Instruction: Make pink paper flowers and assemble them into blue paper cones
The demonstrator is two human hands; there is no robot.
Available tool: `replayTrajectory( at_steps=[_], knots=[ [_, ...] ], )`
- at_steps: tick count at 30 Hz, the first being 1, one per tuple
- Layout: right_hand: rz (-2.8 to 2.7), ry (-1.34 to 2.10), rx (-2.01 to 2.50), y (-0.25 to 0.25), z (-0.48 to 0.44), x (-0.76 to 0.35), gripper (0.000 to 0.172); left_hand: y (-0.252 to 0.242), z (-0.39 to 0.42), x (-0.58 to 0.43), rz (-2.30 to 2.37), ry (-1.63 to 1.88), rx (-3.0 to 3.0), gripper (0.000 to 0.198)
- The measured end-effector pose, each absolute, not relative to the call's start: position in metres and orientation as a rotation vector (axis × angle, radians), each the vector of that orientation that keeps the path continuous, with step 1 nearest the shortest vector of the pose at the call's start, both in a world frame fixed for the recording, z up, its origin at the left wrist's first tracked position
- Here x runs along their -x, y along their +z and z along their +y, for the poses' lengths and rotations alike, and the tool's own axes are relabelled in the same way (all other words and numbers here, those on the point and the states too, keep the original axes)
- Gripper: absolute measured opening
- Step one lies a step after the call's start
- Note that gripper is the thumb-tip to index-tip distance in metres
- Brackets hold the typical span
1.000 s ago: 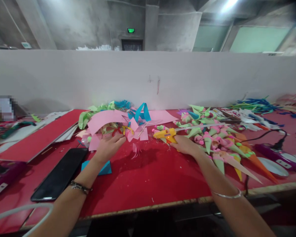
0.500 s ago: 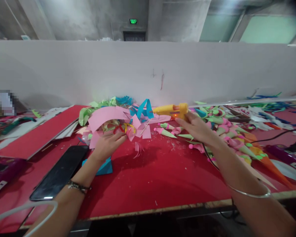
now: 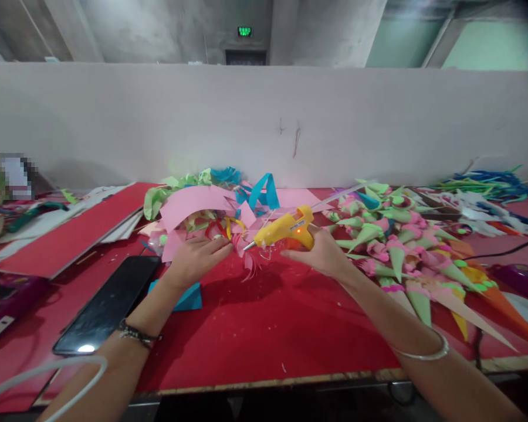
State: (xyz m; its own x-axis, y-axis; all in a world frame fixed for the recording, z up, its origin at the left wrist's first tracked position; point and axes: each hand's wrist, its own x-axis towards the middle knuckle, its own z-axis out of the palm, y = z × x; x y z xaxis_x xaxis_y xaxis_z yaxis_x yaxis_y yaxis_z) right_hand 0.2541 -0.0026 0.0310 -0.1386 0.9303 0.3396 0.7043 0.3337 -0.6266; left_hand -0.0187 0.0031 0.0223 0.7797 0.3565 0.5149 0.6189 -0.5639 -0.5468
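My right hand (image 3: 323, 252) is wrapped around a yellow hot glue gun (image 3: 286, 230), its small light glowing orange. The gun's metal nozzle points left and down, at the pink paper strip (image 3: 238, 241) by my left fingertips. With fingers pinched together, my left hand (image 3: 200, 258) holds that curled strip; the exact grip is partly hidden. Just below the nozzle shows a fringed pink paper piece (image 3: 250, 268). Behind my left hand lie a large curved pink paper sheet (image 3: 196, 205) and a blue paper strip (image 3: 266, 192).
Several green and pink paper cones (image 3: 396, 258) are heaped on the right. A black phone (image 3: 110, 305) lies left of my left forearm, near a blue folded paper (image 3: 189, 298). Purple power strips (image 3: 13, 302) sit at both sides. A pale partition (image 3: 202, 123) rises behind the red table (image 3: 264, 340).
My right hand has brought the glue gun left and down, turning its nozzle toward the pink paper at my left hand. The left hand stays nearly in place.
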Motion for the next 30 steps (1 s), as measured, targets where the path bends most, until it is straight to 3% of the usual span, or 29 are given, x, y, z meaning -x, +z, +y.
replayTrajectory(
  at_steps=[30],
  knots=[
    [-1.987,0.603,1.359,0.0297,-0.0087,-0.2503,0.030,0.0249,-0.0015,0.0129,-0.715,-0.401,2.189,0.020]
  ],
)
